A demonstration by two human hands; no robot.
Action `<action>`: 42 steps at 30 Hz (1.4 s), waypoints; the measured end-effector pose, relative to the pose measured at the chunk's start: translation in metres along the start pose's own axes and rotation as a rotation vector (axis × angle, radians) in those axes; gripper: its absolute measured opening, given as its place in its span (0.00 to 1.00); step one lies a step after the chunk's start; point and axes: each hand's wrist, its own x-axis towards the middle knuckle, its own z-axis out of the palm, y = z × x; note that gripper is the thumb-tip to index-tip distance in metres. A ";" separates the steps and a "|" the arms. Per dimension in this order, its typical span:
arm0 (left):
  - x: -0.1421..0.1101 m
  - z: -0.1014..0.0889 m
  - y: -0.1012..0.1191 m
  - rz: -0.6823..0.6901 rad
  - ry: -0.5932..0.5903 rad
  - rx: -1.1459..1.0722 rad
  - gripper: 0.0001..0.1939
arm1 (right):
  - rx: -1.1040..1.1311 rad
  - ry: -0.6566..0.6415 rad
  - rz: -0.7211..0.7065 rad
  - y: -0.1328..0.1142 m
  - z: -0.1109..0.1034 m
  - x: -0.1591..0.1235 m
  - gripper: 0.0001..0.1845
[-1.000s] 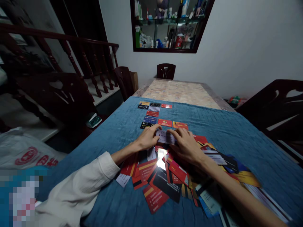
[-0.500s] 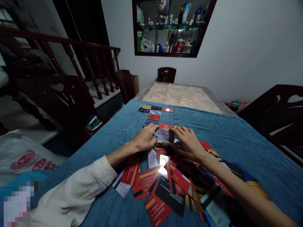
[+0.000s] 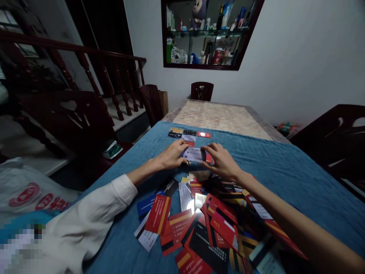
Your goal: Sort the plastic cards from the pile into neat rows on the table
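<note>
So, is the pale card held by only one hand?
No, the left hand and right hand hold the pale card at opposite ends.

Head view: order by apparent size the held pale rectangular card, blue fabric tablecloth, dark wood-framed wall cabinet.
1. Blue fabric tablecloth
2. Dark wood-framed wall cabinet
3. Pale rectangular card held between left hand and right hand

Dim, cool light leaves the banister (image 3: 85, 50) in deep shadow. White glare spots a far red card (image 3: 204, 134); darkness pools beneath the right forearm (image 3: 273, 205). Edges look stretched; the lower-left corner is pixelated.
</note>
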 end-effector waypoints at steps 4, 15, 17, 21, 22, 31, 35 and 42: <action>0.016 -0.001 -0.018 -0.007 -0.005 0.014 0.23 | 0.129 0.000 0.014 0.017 0.009 0.019 0.24; 0.070 0.000 -0.069 -0.083 -0.021 0.104 0.16 | 0.105 -0.103 0.106 0.050 0.035 0.080 0.23; 0.079 0.002 -0.077 -0.076 -0.021 0.106 0.15 | 0.072 -0.134 0.150 0.054 0.040 0.091 0.24; 0.094 0.007 -0.093 -0.088 -0.015 0.115 0.12 | 0.032 -0.170 0.194 0.064 0.050 0.108 0.24; 0.098 0.008 -0.096 -0.100 -0.011 0.127 0.12 | 0.029 -0.174 0.198 0.066 0.053 0.112 0.24; 0.124 0.021 -0.122 -0.183 -0.093 0.235 0.22 | -0.004 -0.219 0.264 0.087 0.081 0.135 0.22; 0.130 0.029 -0.129 -0.189 -0.129 0.272 0.23 | -0.014 -0.244 0.283 0.091 0.088 0.139 0.20; 0.133 0.038 -0.136 -0.178 -0.169 0.318 0.22 | -0.018 -0.283 0.304 0.094 0.098 0.142 0.21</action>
